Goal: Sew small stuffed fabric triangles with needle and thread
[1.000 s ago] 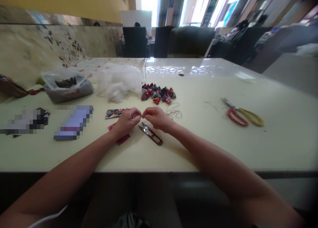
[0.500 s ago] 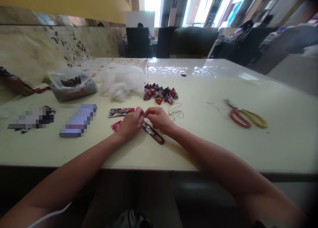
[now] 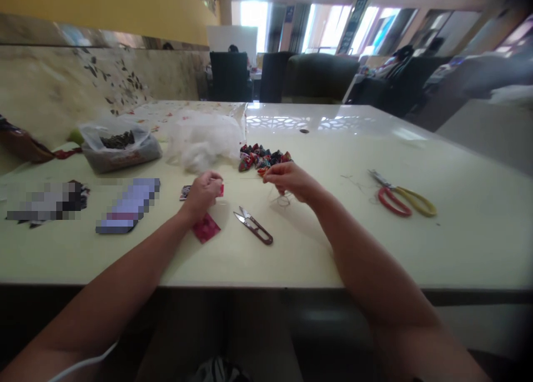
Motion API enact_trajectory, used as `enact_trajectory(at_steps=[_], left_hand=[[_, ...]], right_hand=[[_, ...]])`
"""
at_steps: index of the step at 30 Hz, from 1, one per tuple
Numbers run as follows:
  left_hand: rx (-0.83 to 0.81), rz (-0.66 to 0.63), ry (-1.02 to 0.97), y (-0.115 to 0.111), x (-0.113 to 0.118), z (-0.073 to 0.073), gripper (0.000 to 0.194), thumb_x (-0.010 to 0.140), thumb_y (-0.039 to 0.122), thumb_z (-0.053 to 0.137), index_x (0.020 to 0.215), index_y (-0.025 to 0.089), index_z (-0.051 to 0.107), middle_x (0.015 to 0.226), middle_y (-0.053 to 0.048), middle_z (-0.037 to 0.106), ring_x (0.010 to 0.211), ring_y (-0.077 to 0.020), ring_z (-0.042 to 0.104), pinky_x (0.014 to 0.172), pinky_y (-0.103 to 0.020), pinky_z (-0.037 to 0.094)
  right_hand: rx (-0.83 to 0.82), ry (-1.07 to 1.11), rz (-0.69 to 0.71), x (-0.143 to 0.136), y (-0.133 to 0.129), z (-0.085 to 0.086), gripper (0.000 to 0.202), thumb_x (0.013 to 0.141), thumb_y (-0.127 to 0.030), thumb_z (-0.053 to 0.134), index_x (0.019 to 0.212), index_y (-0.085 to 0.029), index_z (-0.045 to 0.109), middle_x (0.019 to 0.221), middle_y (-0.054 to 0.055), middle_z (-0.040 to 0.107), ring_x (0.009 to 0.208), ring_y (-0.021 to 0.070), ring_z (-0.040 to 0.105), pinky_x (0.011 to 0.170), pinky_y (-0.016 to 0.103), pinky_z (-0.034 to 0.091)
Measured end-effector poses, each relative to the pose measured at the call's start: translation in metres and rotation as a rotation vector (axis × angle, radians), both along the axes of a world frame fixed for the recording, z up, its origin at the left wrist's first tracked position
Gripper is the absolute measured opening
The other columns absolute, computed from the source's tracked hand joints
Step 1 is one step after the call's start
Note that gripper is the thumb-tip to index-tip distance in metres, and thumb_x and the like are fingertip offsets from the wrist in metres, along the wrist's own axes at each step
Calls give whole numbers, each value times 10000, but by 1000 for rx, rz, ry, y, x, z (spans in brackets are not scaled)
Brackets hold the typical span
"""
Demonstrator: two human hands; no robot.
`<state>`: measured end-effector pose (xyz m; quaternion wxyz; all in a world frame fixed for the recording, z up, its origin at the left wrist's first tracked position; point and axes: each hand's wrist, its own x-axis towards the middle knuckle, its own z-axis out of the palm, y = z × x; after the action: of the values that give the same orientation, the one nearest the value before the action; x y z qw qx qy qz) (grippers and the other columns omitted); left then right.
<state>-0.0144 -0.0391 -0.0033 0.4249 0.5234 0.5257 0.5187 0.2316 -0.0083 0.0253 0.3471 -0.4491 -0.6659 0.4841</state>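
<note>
My left hand (image 3: 202, 194) is closed in a pinch over a printed fabric strip (image 3: 185, 192), and its fingers hide what they hold. Below it lies a pink-red fabric piece (image 3: 207, 228). Off to the right, my right hand (image 3: 293, 180) pinches a thin thread (image 3: 251, 178), a faint line of which runs toward the left hand. Loose loops of thread hang or lie beneath the right hand. Between the hands, thread snips (image 3: 254, 226) rest on the table with blades apart. Just behind the right hand sits a cluster of small patterned fabric pieces (image 3: 249, 161).
Red-and-yellow-handled scissors (image 3: 395, 199) lie at the right on the white table (image 3: 316, 254). White stuffing (image 3: 200, 154) in a clear bag and a plastic bag of dark dried material (image 3: 120, 154) stand at the left. Nearer is a blurred phone (image 3: 129, 207). People sit among chairs beyond.
My hands have moved apart, the left leftward and the right rightward and up, drawing thread between them. The snips and the pink-red fabric now show more fully. The view has shifted slightly.
</note>
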Motion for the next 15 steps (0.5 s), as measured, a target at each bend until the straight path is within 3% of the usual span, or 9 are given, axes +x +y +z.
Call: enact_trajectory(at_steps=[6, 11, 15], left_hand=[[109, 214, -260, 23, -28, 10, 147, 685, 174, 597, 808, 198, 520, 495, 101, 305, 395, -61, 267, 357, -179, 220], [159, 320, -355, 28, -44, 17, 199, 659, 109, 550, 816, 209, 481, 501, 105, 319, 408, -58, 294, 384, -168, 233], [130, 348, -463, 26, -53, 24, 228, 647, 68, 538, 729, 215, 384, 470, 117, 240, 384, -44, 242, 394, -164, 206]], right_hand=[[37, 128, -152, 59, 7, 24, 90, 744, -222, 709, 713, -156, 656, 517, -48, 464, 457, 51, 334, 459, 236, 310], [118, 82, -297, 106, -19, 49, 81, 757, -240, 702, 748, -165, 673, 536, -46, 437, 471, 61, 352, 481, 258, 303], [163, -30, -469, 167, -44, 54, 89, 755, -250, 704, 742, -168, 672, 562, -23, 463, 483, 74, 367, 498, 284, 293]])
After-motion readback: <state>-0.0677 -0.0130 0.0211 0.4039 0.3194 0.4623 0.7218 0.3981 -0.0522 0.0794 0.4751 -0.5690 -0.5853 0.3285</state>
